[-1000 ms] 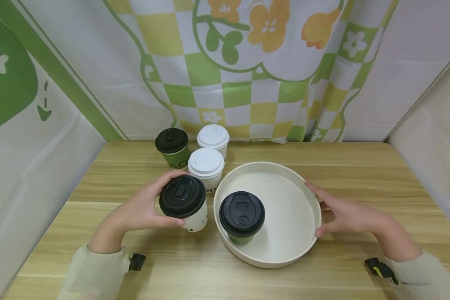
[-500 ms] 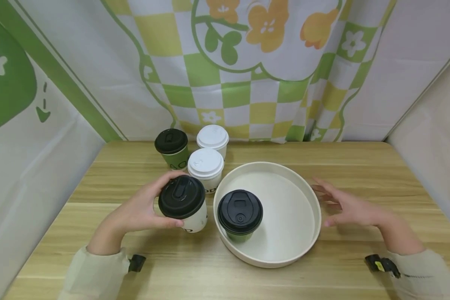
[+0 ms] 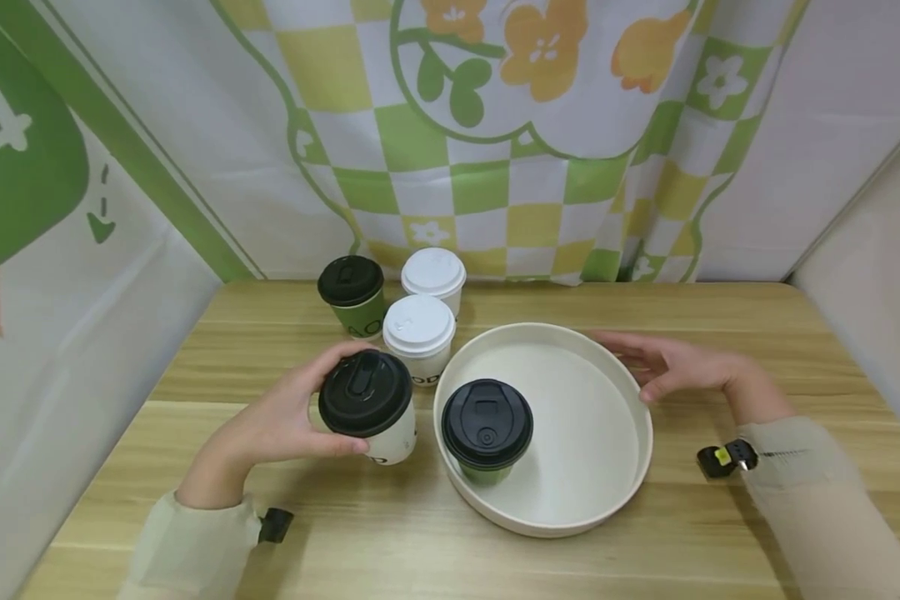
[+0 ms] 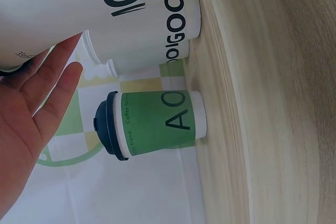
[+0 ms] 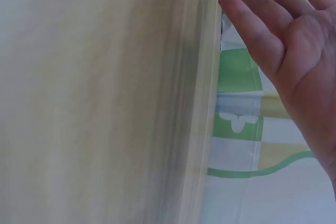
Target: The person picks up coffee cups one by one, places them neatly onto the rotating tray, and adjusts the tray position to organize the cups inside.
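In the head view my left hand [image 3: 288,417] grips a white paper coffee cup [image 3: 396,437] with a black lid, thumb on the near side and fingers round the back. The left wrist view shows that cup's printed wall close up. To its right lies a round cream tray [image 3: 543,527]. A green coffee cup with a black lid [image 3: 487,423] stands upright inside the tray's left part. My right hand [image 3: 678,367] is at the tray's far right rim, fingers behind it and thumb close to the outer wall. Its fingers look extended in the right wrist view.
Behind the left hand, two white-lidded cups, one nearer [image 3: 418,325] and one farther [image 3: 433,273], stand close together. Left of them is another green cup with a dark lid [image 3: 352,287]. A checked curtain [image 3: 480,192] hangs along the back edge of the wooden table [image 3: 727,333].
My right hand came off the tray's right rim, then moved back and left to its far right side. The left hand keeps its hold on the white coffee cup.
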Motion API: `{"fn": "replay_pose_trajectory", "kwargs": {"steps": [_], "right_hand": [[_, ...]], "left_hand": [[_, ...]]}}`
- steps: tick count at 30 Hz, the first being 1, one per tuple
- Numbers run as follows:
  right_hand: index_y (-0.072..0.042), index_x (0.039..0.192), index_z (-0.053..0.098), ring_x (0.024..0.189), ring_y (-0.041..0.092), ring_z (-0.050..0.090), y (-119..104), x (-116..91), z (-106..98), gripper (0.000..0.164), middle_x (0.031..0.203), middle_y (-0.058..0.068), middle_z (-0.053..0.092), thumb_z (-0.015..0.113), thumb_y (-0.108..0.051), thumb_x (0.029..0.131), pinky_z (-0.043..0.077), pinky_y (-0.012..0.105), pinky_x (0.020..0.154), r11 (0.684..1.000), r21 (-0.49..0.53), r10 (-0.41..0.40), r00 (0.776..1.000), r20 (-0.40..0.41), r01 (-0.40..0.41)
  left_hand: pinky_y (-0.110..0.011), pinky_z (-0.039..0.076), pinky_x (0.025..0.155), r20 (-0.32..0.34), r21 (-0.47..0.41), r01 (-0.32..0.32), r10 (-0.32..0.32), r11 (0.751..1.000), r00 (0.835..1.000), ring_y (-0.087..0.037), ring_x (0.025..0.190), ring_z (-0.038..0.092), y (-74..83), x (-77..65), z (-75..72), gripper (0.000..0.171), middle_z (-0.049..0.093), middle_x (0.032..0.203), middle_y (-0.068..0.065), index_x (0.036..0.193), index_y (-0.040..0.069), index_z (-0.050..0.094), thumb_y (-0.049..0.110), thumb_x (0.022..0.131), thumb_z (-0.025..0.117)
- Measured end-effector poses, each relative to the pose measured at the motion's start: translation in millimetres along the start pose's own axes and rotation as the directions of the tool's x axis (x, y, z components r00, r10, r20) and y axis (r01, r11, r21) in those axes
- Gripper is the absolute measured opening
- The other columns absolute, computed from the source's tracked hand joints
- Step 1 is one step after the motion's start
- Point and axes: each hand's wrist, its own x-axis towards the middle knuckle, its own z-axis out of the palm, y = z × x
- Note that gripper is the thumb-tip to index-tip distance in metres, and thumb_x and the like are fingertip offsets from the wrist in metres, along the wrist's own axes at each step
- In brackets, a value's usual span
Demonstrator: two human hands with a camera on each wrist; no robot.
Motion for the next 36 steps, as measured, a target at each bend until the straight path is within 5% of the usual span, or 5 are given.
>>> {"fn": "replay_pose_trajectory", "kwargs": {"steps": [9,21,36], "right_hand": [[0.002,0.157,0.0,0.148,0.003,0.028,-1,8,-7,0.095,0.168,0.004,0.011,0.066,0.007,0.089,0.036,0.022,0.114,0.999,0.006,0.032,0.998,0.051,-0.032],[-0.002,0.159,-0.001,0.15,0.002,0.023,1,0,3,0.095,0.168,0.014,0.0,0.062,0.011,0.089,0.035,0.019,0.114,1.0,-0.009,0.025,0.999,0.024,-0.025],[-0.005,0.159,-0.002,0.147,-0.003,0.024,-3,-13,23,0.096,0.166,0.017,-0.005,0.061,0.012,0.089,0.033,0.016,0.113,0.997,-0.04,0.056,0.996,-0.065,-0.059]], "left_hand": [[-0.051,0.041,0.108,0.005,-0.011,-0.025,0.025,1.0,1.0,-0.012,0.128,0.053,-2.4,0.0,0.6,0.095,0.057,0.138,0.004,0.144,0.021,0.043,0.027,0.064,0.094],[-0.024,0.037,0.111,0.026,-0.05,-0.049,0.051,0.998,0.998,-0.01,0.127,0.052,3.5,-0.6,1.6,0.095,0.057,0.137,0.008,0.144,0.021,0.043,0.027,0.064,0.094],[-0.025,0.038,0.112,0.059,-0.072,-0.135,0.139,0.988,0.988,-0.013,0.128,0.053,14.0,0.9,1.7,0.096,0.057,0.137,0.005,0.144,0.019,0.042,0.029,0.064,0.094]]}}
